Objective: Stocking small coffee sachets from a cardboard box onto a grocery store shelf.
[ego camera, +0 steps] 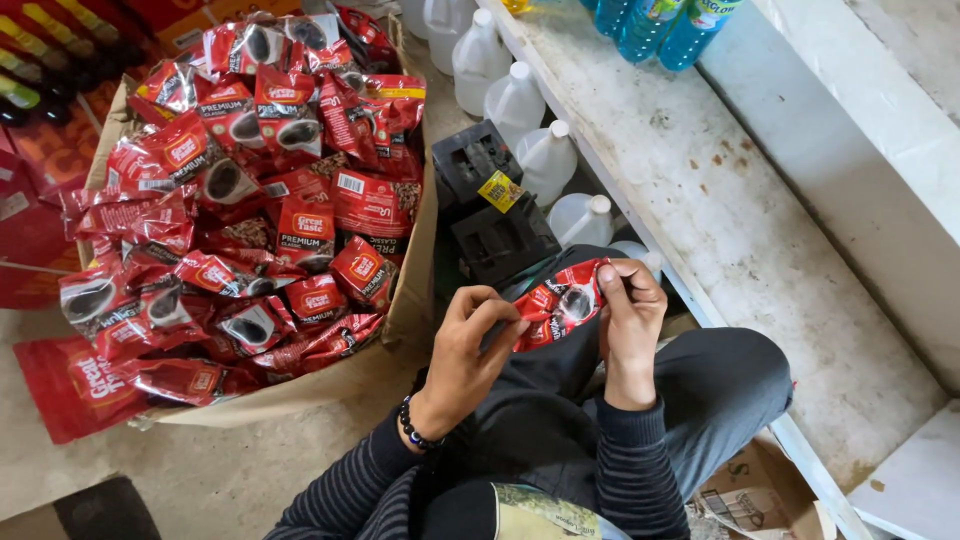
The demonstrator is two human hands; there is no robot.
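packet [562, 302]: small red foil sachet, glossy, crinkled, dark round cup picture plus white and yellow print; held up over the lap, between both hands, just in front of the dark boxes.
left hand [470, 345]: fingers curled, thumb and fingertips pinching the packet's left end; beaded bracelet [413, 430] at the wrist, striped sleeve.
right hand [630, 315]: closed round the packet's right end, thumb on top, fingers folded behind it.
box [400, 330]: cardboard, open, on the floor to the left, heaped with the same red packets [250, 190]; a few lie outside on the floor.
dark boxes [490, 200]: two black cases stacked beside the cardboard one, yellow tag on top.
jugs [520, 110]: white plastic, capped, in a row under the shelf [740, 230].
shelf: worn white, stained, blue bottles [660, 25] at far end.
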